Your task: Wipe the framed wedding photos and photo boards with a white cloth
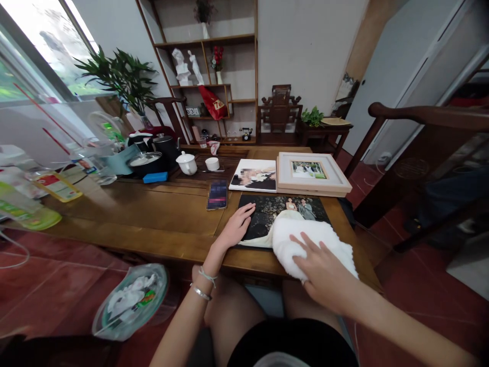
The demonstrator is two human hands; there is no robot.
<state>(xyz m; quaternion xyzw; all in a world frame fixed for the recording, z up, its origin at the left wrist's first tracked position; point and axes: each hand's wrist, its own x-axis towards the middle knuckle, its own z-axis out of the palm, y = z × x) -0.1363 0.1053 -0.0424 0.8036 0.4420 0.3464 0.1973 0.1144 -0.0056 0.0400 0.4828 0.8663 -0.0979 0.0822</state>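
A dark photo print [275, 214] lies flat at the near edge of the wooden table [153, 214]. My left hand [236, 224] rests on the print's left edge, fingers stretched flat, holding nothing. My right hand [321, 270] presses down on a white cloth [305, 239] that covers the print's lower right part; the fingers lie spread over the cloth.
Behind the print lie a second photo [254, 176] and a white picture frame [311, 173]. A phone [217, 194] lies to the left. Tea ware, a kettle [164, 145] and bottles stand at the far left. A bin [132, 300] sits on the floor. A wooden chair [420, 153] stands at right.
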